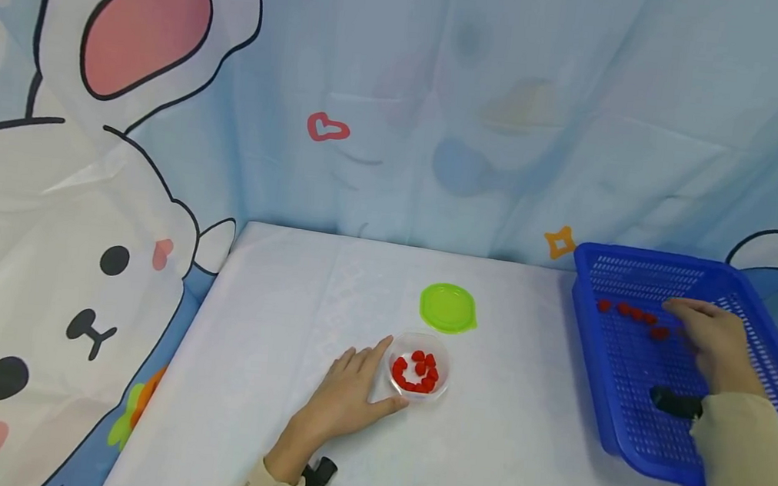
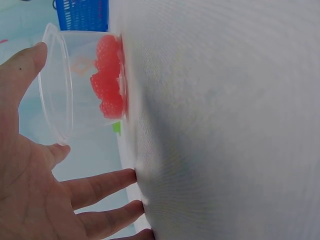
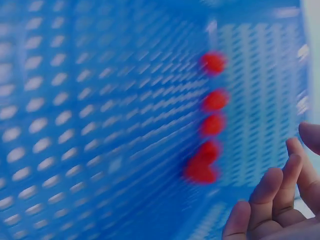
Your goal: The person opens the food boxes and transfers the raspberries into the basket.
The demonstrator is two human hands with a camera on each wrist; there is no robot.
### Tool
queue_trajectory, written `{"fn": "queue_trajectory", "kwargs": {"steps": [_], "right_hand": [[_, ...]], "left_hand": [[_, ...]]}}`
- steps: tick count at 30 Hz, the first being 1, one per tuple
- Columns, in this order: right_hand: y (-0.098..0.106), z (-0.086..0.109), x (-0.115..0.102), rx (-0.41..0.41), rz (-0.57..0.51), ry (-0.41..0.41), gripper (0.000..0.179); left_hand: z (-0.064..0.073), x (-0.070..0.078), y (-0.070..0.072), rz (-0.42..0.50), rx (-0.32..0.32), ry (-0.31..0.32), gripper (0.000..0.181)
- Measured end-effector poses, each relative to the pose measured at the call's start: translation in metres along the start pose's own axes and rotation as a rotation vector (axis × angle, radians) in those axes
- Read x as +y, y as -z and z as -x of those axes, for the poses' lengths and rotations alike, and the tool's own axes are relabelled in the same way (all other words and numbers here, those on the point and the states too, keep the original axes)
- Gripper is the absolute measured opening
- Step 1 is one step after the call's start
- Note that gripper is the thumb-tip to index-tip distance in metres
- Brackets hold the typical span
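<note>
A clear plastic cup with several red toy raspberries in its bottom stands upright on the white table. My left hand is spread beside it, its thumb and index fingertips at the rim. The other left fingers reach down to the tabletop in the left wrist view. Over the blue basket is my right hand, fingers loosely bent and nothing visible between them. Several more raspberries lie on the basket floor, near the right fingertips.
A green round lid lies flat just behind the cup. The basket's high walls rise around the right hand at the table's right side. A printed curtain hangs along the table's back edge.
</note>
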State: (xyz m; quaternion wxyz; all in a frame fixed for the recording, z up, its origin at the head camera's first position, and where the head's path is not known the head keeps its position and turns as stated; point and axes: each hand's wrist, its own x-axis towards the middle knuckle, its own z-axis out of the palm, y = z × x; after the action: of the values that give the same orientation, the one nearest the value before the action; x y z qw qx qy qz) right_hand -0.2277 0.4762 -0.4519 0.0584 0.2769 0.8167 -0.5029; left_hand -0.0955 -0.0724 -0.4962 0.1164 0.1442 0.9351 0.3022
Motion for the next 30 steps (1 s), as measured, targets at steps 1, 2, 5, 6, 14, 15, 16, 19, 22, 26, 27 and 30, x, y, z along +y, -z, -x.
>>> {"fn": "queue_trajectory", "kwargs": {"steps": [1,2,5,6,14,15,16,19,22,26,27,30], "right_hand": [[-0.002,0.006,-0.007,-0.017,0.005,0.033,0.036],[-0.006,0.012,-0.014,-0.024,0.016,0.063,0.043],[-0.017,0.034,-0.036,-0.046,0.041,0.144,0.057],[-0.022,0.042,-0.043,-0.048,0.041,0.172,0.059],[-0.064,0.1,-0.084,-0.105,0.114,0.378,0.059],[-0.069,0.105,-0.086,-0.116,0.116,0.402,0.059],[-0.073,0.109,-0.088,-0.127,0.11,0.423,0.058],[-0.084,0.12,-0.091,-0.167,0.1,0.482,0.054],[-0.095,0.13,-0.093,-0.217,0.087,0.511,0.048],[-0.108,0.139,-0.092,-0.299,0.05,0.514,0.045],[-0.112,0.142,-0.091,-0.313,0.048,0.517,0.045],[-0.124,0.149,-0.092,-0.349,0.041,0.524,0.046]], "left_hand": [[0.0,0.0,0.0,0.002,0.0,0.001,0.096],[0.0,0.0,0.0,0.002,0.0,0.003,0.097],[0.0,0.0,0.0,0.003,0.001,0.004,0.097],[0.0,0.0,0.0,0.004,0.002,0.003,0.097],[0.0,0.0,-0.001,0.01,0.009,-0.006,0.096],[0.0,0.0,-0.001,0.012,0.009,-0.006,0.096],[0.0,0.0,-0.001,0.012,0.009,-0.006,0.096],[0.0,0.0,-0.001,0.013,0.007,-0.005,0.096],[0.0,0.0,-0.001,0.011,0.006,-0.005,0.096],[0.0,-0.001,-0.001,0.003,0.007,-0.004,0.096],[0.0,-0.001,-0.002,0.002,0.007,-0.004,0.096],[0.0,-0.001,-0.002,0.002,0.006,-0.002,0.097]]}}
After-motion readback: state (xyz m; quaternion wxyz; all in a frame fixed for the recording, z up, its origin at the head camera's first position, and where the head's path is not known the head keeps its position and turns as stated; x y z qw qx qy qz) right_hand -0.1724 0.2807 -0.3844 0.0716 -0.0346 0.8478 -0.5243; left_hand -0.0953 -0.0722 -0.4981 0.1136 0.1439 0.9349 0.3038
